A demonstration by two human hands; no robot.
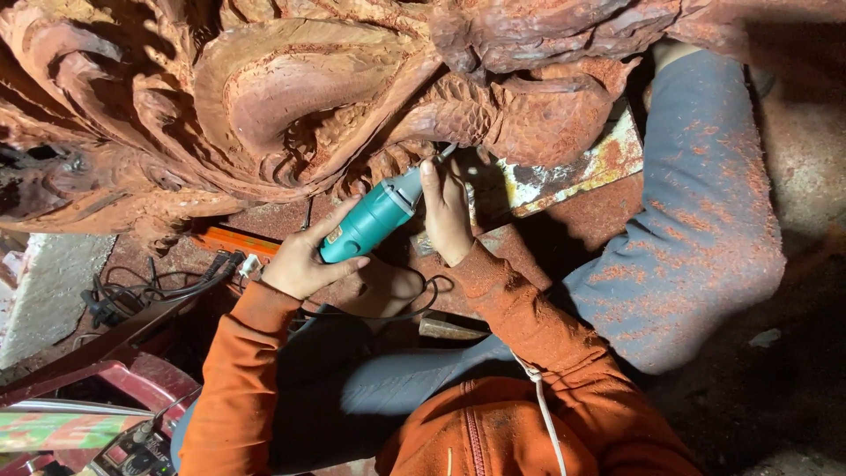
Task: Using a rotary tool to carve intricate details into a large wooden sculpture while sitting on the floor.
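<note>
Carving: a large reddish-brown wood carving [291, 97] is spreading across the top of the view from nine o'clock round to two o'clock; its curling folds and a scaled patch are carrying a coat of red dust
Legs: grey trousers [705, 220] speckled with red dust are bending from two o'clock down toward five o'clock; the person is sitting low under the carving
Sleeves: orange sleeves [238, 379] are running up from six o'clock toward the middle
Plate: a rusted, yellow-stained metal plate [573, 172] is lying at about one o'clock from the hands, just under the carving
Tool: a teal rotary grinder [370, 220] is slanting up toward one o'clock at the centre; its tip is meeting the underside of the carving near the scaled patch; its black cord [397, 308] is looping toward six o'clock
Left hand: the left hand [304, 256] is wrapping the teal body from seven o'clock; the grip is clenched around the grinder
Right hand: the right hand [445, 211] is steadying the grey nose of the grinder from three o'clock; its fingers are pinching the front end
Cables: a black tangle of wires [132, 295] is lying at nine o'clock
</note>
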